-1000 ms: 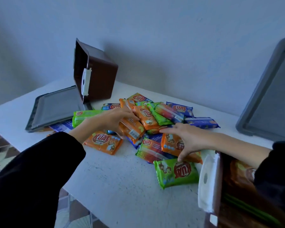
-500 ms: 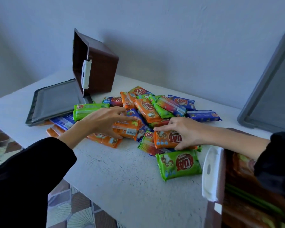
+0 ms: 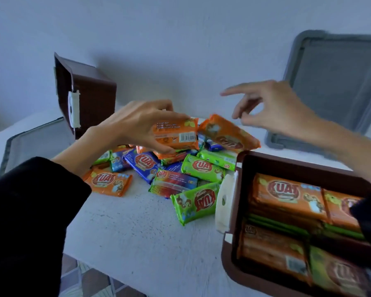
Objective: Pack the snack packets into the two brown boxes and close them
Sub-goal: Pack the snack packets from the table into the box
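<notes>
The snack packets (image 3: 176, 181) lie mostly in a loose heap on the white table (image 3: 137, 243), between the two brown boxes. The near box (image 3: 287, 163), at the right and close to the camera, already holds several packets laid flat in rows, orange and green ones, so it looks well filled though not yet closed. The far box (image 3: 88, 97), at the left, stands tipped on its side with its opening facing the camera's left; whether anything is inside it I cannot tell. Its grey lid (image 3: 30, 142) lies flat beside it, and another grey lid (image 3: 334, 82) leans against the wall at the far right. So the packing seems somewhere around the middle: a dozen or so packets remain loose, and both boxes are open.

The left hand (image 3: 137, 127) is raised over the heap, thumb below and fingers above, pinching an orange packet (image 3: 178, 133) by its end. The right hand (image 3: 272, 106) hangs in the air, holding nothing, forefinger stretched out and the other fingers loosely curled. Just below it a second orange packet (image 3: 227, 133) is tilted above the near box's far corner; it seems loose in the air, though motion blur makes that uncertain.

The packets read "KUAT" in red letters, clearest on those in the near box and on the orange, blue and green ones in the heap. The held packet shows a barcode and small print too fine to read.
</notes>
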The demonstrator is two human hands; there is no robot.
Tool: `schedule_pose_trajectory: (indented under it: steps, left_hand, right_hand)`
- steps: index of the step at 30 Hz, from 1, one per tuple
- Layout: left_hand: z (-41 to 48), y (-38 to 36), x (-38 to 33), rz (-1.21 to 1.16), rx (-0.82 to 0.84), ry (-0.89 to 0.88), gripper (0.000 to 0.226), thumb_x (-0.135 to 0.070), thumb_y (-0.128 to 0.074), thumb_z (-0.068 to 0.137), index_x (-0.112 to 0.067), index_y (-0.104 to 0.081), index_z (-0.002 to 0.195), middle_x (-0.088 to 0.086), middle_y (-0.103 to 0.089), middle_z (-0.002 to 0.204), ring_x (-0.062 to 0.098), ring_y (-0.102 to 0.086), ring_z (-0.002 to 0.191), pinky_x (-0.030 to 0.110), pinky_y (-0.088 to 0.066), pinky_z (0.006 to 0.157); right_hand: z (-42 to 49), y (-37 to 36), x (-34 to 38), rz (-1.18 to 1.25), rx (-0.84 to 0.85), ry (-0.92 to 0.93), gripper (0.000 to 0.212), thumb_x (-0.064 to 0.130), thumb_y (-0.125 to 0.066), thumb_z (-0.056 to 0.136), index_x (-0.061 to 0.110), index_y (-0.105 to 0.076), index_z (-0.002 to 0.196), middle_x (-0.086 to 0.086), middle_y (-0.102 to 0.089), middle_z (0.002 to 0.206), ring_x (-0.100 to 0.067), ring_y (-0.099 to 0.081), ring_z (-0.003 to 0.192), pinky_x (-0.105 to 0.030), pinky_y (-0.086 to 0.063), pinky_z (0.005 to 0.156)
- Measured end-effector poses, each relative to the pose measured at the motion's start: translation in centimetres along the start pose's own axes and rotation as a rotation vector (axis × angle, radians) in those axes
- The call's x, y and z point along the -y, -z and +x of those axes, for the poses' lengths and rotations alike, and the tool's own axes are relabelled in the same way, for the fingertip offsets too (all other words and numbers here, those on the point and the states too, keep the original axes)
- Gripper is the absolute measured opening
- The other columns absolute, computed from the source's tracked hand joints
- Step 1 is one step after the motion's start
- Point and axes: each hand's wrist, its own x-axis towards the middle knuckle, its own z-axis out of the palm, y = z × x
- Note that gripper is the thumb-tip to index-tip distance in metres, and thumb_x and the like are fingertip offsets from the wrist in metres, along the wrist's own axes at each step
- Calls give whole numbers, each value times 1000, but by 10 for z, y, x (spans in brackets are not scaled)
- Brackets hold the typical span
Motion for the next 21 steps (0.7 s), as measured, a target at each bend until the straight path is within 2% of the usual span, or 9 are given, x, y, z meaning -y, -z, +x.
schedule_pose_trajectory:
  steps: [1,2,6,8,10,13,16,19,21]
  left_hand:
    - [11,3,-9,-25,-2,-13,80,-77,-46,63,-35,-47,132,-3,-54,101,12,-49,74,24,-41,55]
    - [22,3,-17,-63,4,-21,81,-77,-47,62,-35,-47,132,-4,-53,102,11,-49,79,25,-41,60]
    - [45,-20,-41,-231,132,25,87,-73,-52,57,-30,-48,132,1,-55,103,13,-50,88,27,-43,73]
    - [42,-31,-40,-226,218,40,92,-78,-51,54,-32,-46,133,1,-54,105,17,-52,92,39,-48,81]
    - [38,-34,-36,-209,248,50,92,-80,-49,54,-36,-44,134,0,-52,107,19,-52,95,44,-48,84]
    - [30,-32,-27,-206,217,81,102,-92,-40,50,-36,-42,135,-1,-51,109,18,-51,97,38,-48,84]
    - [21,-37,-14,-236,194,103,103,-94,-30,52,-35,-41,135,-2,-50,110,16,-49,98,35,-47,84]
    - [15,-47,-1,-194,218,125,102,-95,-26,52,-39,-37,136,-3,-49,115,15,-48,101,35,-47,85]
    - [14,-55,7,-171,223,131,105,-96,-22,49,-40,-35,137,-2,-48,120,14,-46,106,30,-45,86]
  right_hand:
    - [-2,14,-2,29,-54,2,56,-3,-65,75,24,-58,123,-4,-72,90,-5,-64,75,-1,-44,76]
    - [-1,22,-3,14,-30,-14,56,-1,-65,77,25,-56,125,-2,-71,92,-6,-65,75,0,-42,75]
    - [-5,-17,-11,-98,385,-155,56,21,-64,84,29,-43,136,-4,-66,115,-12,-58,96,-22,-40,89]
    - [-9,-41,-24,-32,443,-223,56,25,-65,84,31,-44,136,-6,-67,113,-13,-55,94,-24,-39,84]
    - [-10,-43,-35,-3,446,-260,48,28,-64,85,30,-50,131,-5,-67,114,-10,-53,92,-21,-34,80]
    - [-5,-35,-47,22,391,-256,37,26,-62,87,24,-58,124,-4,-65,116,-8,-52,92,-20,-34,81]
    - [3,-42,-62,-37,389,-317,41,31,-63,85,22,-56,125,-8,-62,118,-16,-55,97,-23,-36,81]
    - [12,-63,-83,-237,547,-414,49,34,-56,89,19,-45,135,-10,-50,134,-27,-47,121,-29,-37,96]
    - [15,-78,-96,-285,631,-449,54,31,-54,91,18,-36,141,-14,-47,138,-31,-46,123,-31,-38,96]
